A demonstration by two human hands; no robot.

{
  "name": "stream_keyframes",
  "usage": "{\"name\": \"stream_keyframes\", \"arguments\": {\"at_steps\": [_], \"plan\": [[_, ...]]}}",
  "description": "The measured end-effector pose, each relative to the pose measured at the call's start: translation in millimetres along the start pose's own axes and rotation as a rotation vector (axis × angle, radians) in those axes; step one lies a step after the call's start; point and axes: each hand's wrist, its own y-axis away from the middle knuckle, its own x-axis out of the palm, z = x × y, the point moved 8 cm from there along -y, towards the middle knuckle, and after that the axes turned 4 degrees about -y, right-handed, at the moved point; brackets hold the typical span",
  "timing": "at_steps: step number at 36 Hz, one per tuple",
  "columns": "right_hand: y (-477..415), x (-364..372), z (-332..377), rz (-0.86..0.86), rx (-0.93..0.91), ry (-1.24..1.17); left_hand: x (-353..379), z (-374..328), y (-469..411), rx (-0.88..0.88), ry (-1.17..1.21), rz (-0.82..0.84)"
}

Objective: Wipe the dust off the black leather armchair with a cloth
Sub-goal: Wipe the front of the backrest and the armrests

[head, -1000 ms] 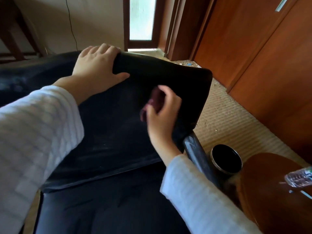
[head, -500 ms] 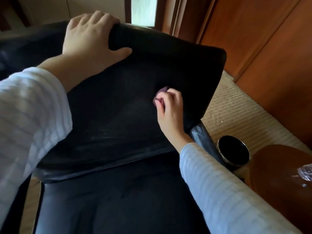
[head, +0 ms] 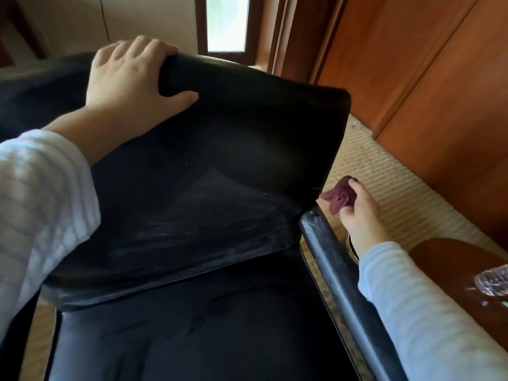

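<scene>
The black leather armchair (head: 220, 166) fills the middle of the view, its backrest streaked with pale dust near the lower edge. My left hand (head: 129, 75) grips the top edge of the backrest, fingers over the far side and thumb on the front. My right hand (head: 357, 213) is off the chair's right side, just past the backrest's lower right corner and above the black armrest (head: 330, 268). It holds a bunched dark red cloth (head: 339, 195), which is clear of the leather.
A woven beige mat (head: 393, 182) covers the floor to the right. Wooden doors (head: 439, 78) line the right wall. A round wooden table (head: 453, 259) with a clear plastic bottle (head: 493, 280) stands at the lower right. A narrow window (head: 228, 23) is straight ahead.
My right hand has swept the cloth from the middle of the backrest down and right, off its right edge. My left hand has kept its grip on the top edge.
</scene>
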Motion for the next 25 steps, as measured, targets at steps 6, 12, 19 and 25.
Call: {"name": "stream_keyframes", "arguments": {"at_steps": [6,12,19,25], "plan": [[11.2,32.6,-23.0,0.094,0.003,0.118,2.1,1.6,1.3,0.002,0.007,-0.004],[35.8,46.9,-43.5,0.087,-0.248,0.193,5.1,1.0,2.4,0.013,-0.027,-0.024],[129.0,91.4,-129.3,0.289,-0.287,0.306,5.8,-2.4,4.0,0.022,-0.032,-0.016],[152.0,77.0,-131.3,0.445,-0.203,0.338,2.9,-2.4,3.9,0.016,-0.038,-0.010]]}}
